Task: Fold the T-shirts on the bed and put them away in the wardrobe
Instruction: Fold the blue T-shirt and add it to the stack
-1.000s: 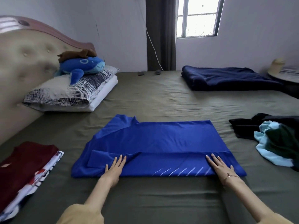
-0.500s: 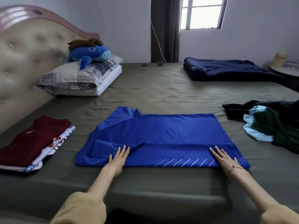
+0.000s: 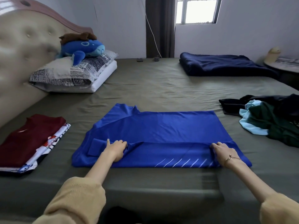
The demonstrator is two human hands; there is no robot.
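A bright blue T-shirt [image 3: 160, 128] lies spread sideways on the olive bed sheet [image 3: 153, 83], its near long edge folded over once, with white slanted stripes near the front right. My left hand [image 3: 115, 150] pinches the folded edge near the sleeve end. My right hand [image 3: 224, 151], wearing a thin bracelet, grips the same folded edge at the hem end. At the left sits a stack of folded shirts [image 3: 29, 141] with a dark red one on top. A loose pile of black, green and light blue shirts [image 3: 268, 118] lies at the right.
Pillows [image 3: 72, 75] with a blue plush whale [image 3: 82, 49] rest by the padded headboard [image 3: 21, 50] on the left. A folded navy blanket [image 3: 224, 64] lies at the far right. A round side table [image 3: 283, 63] stands beyond the bed's right edge.
Both hands lay flat with fingers spread on the folded edge; now their fingers have curled and gripped the fabric. The camera has drawn back and tilted slightly.
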